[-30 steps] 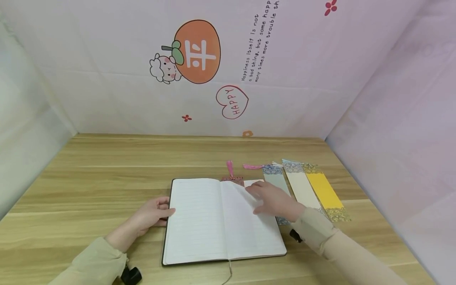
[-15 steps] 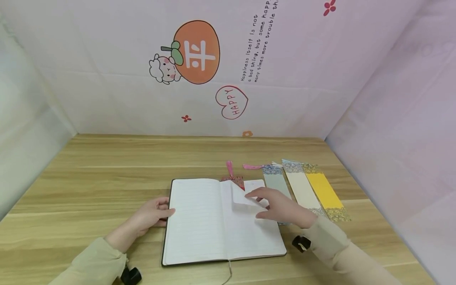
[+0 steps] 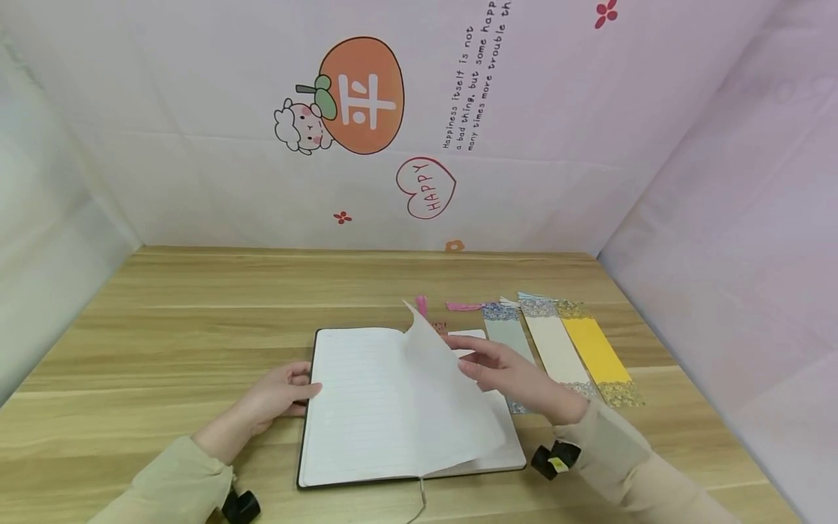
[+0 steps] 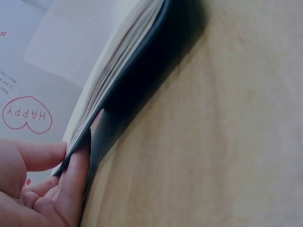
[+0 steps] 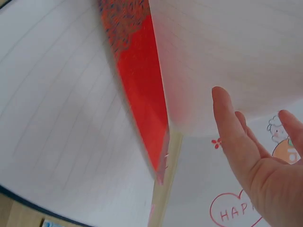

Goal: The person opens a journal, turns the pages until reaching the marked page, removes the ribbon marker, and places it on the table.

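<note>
An open lined notebook [image 3: 356, 407] lies on the table, its black cover tilted up along the left side. My left hand [image 3: 281, 397] grips that left edge, thumb on top and fingers under the cover [image 4: 142, 71]. One right-hand page [image 3: 448, 407] stands raised and curved. Beside its edge is my right hand [image 3: 513, 371], its fingers [image 5: 222, 109] extended and spread against or close to the sheet; exact contact is unclear. Beneath the raised page lies a red bookmark [image 5: 137, 90] with a patterned end. In the head view only its top end and pink tassel [image 3: 422, 306] show.
Right of the notebook lie a grey-green bookmark [image 3: 507, 331], a cream bookmark [image 3: 553, 342] and a yellow bookmark [image 3: 596, 349], all with lace-patterned ends. A ribbon [image 3: 423, 498] hangs from the notebook's spine. A printed cloth [image 3: 262, 196] stands behind the wooden table [image 3: 196, 306].
The right-hand page has risen from a folded-over corner to a raised, curved sheet, hiding most of the red bookmark in the head view. My right hand has shifted slightly; the left stays put.
</note>
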The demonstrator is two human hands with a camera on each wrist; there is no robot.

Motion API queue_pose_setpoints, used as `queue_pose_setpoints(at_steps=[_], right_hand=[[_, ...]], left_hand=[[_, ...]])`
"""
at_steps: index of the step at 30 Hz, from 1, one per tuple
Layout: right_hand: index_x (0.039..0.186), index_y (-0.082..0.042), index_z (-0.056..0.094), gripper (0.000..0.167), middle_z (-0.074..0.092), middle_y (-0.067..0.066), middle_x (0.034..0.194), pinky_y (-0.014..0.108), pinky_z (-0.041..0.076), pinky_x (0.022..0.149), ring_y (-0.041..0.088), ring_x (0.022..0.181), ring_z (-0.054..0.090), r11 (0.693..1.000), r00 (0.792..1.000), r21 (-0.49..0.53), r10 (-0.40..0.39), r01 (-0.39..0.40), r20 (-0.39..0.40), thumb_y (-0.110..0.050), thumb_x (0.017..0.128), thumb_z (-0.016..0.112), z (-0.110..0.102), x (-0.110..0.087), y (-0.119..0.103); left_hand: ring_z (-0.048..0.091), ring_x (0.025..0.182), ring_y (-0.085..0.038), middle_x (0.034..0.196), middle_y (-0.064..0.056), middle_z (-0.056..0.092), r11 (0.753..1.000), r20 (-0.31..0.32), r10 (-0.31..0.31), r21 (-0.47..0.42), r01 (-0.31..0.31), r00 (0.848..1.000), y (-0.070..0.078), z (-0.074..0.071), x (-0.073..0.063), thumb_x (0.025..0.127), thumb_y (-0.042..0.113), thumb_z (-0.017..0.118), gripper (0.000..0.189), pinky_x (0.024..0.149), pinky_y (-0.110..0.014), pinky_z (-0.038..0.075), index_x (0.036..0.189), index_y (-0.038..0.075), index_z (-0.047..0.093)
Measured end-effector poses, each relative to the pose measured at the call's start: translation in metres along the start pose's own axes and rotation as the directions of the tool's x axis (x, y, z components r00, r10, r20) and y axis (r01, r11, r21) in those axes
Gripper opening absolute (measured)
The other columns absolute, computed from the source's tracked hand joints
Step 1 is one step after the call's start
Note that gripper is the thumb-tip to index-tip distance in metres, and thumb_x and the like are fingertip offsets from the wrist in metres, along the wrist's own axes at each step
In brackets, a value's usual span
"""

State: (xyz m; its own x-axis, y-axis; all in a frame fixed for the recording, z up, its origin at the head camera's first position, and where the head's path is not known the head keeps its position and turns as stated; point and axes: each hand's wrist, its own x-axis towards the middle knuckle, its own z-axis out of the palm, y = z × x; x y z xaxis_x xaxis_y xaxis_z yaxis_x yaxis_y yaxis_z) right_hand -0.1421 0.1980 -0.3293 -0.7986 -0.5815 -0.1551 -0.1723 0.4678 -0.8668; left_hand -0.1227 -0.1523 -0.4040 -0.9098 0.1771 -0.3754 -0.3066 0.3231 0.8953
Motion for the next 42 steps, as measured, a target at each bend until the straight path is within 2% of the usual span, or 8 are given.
queue_pose_setpoints(at_steps=[4, 10, 15, 23, 33, 36, 39, 42], right_hand=[[0.149, -0.011, 0.028, 0.053, 0.03, 0.018, 0.151, 0.05, 0.046, 0.094, 0.04, 0.13, 0.038, 0.997, 0.994, 0.028, -0.08, 0.078, 0.071, -0.036, 0.103, 0.038, 0.009, 0.0, -0.007], [0.15, -0.018, 0.028, 0.051, 0.031, 0.006, 0.152, 0.055, 0.029, 0.108, 0.029, 0.138, 0.03, 0.974, 0.972, -0.148, -0.142, 0.171, 0.185, -0.036, 0.102, 0.037, 0.03, 0.007, -0.014], [0.148, -0.027, 0.032, 0.051, 0.027, 0.001, 0.153, 0.053, 0.025, 0.112, 0.022, 0.141, 0.023, 0.948, 0.969, -0.298, -0.04, 0.114, 0.243, -0.036, 0.1, 0.045, 0.046, 0.013, -0.015], [0.142, -0.033, 0.043, 0.049, 0.025, 0.004, 0.155, 0.051, 0.031, 0.109, 0.025, 0.14, 0.023, 0.864, 0.957, -0.496, 0.063, 0.089, 0.282, -0.048, 0.095, 0.048, 0.063, 0.02, -0.014], [0.137, -0.033, 0.049, 0.048, 0.025, 0.005, 0.156, 0.05, 0.035, 0.107, 0.028, 0.138, 0.027, 0.787, 0.952, -0.605, 0.083, 0.119, 0.295, -0.05, 0.093, 0.052, 0.073, 0.022, -0.016], [0.137, -0.035, 0.049, 0.049, 0.025, 0.005, 0.155, 0.048, 0.037, 0.106, 0.028, 0.137, 0.028, 0.774, 0.951, -0.622, 0.093, 0.118, 0.296, -0.051, 0.091, 0.053, 0.074, 0.023, -0.018], [0.136, -0.032, 0.051, 0.049, 0.026, 0.006, 0.155, 0.049, 0.036, 0.107, 0.029, 0.138, 0.028, 0.781, 0.958, -0.615, 0.082, 0.109, 0.274, -0.051, 0.09, 0.055, 0.073, 0.023, -0.019], [0.133, -0.025, 0.056, 0.048, 0.024, 0.012, 0.155, 0.054, 0.032, 0.107, 0.034, 0.139, 0.024, 0.819, 0.987, -0.569, 0.03, 0.067, 0.16, -0.046, 0.09, 0.06, 0.068, 0.023, -0.017]], left_hand=[[0.056, 0.11, -0.024, 0.143, -0.036, 0.029, 1.0, -0.001, -0.001, -0.006, 0.001, 1.0, 0.001, 0.0, 0.0, 0.095, 0.01, 0.056, 0.063, 0.074, -0.03, 0.055, 0.142, -0.014, 0.022], [0.059, 0.103, -0.018, 0.142, -0.036, 0.031, 1.0, -0.002, 0.003, -0.013, -0.003, 1.0, 0.0, -0.001, 0.001, 0.094, 0.01, 0.057, 0.063, 0.072, -0.029, 0.055, 0.142, -0.014, 0.023], [0.061, 0.091, -0.012, 0.139, -0.034, 0.039, 0.999, 0.007, 0.018, -0.03, -0.018, 1.0, -0.001, 0.0, 0.002, 0.095, 0.01, 0.056, 0.059, 0.07, -0.028, 0.055, 0.141, -0.013, 0.027], [0.061, 0.096, -0.017, 0.124, -0.028, 0.055, 0.999, 0.018, 0.036, -0.029, -0.036, 0.999, -0.003, -0.002, 0.001, 0.096, 0.009, 0.052, 0.056, 0.074, -0.031, 0.055, 0.14, -0.016, 0.026], [0.06, 0.086, -0.014, 0.109, -0.016, 0.06, 0.996, 0.011, 0.002, -0.09, -0.001, 1.0, -0.004, -0.003, 0.002, 0.103, 0.024, 0.04, 0.052, 0.074, -0.031, 0.055, 0.138, -0.013, 0.033], [0.06, 0.087, -0.013, 0.113, -0.018, 0.06, 0.998, 0.002, -0.004, -0.069, 0.004, 1.0, -0.004, -0.003, 0.002, 0.1, 0.026, 0.046, 0.053, 0.074, -0.031, 0.055, 0.136, -0.011, 0.038], [0.062, 0.088, -0.013, 0.118, -0.02, 0.061, 1.0, -0.005, 0.001, -0.022, -0.001, 1.0, -0.003, -0.002, 0.001, 0.095, 0.022, 0.058, 0.051, 0.073, -0.032, 0.055, 0.133, -0.009, 0.043], [0.063, 0.087, -0.012, 0.121, -0.021, 0.06, 1.0, -0.008, 0.009, 0.005, -0.009, 1.0, -0.002, -0.001, 0.0, 0.091, 0.015, 0.064, 0.052, 0.073, -0.032, 0.055, 0.133, -0.008, 0.043]])
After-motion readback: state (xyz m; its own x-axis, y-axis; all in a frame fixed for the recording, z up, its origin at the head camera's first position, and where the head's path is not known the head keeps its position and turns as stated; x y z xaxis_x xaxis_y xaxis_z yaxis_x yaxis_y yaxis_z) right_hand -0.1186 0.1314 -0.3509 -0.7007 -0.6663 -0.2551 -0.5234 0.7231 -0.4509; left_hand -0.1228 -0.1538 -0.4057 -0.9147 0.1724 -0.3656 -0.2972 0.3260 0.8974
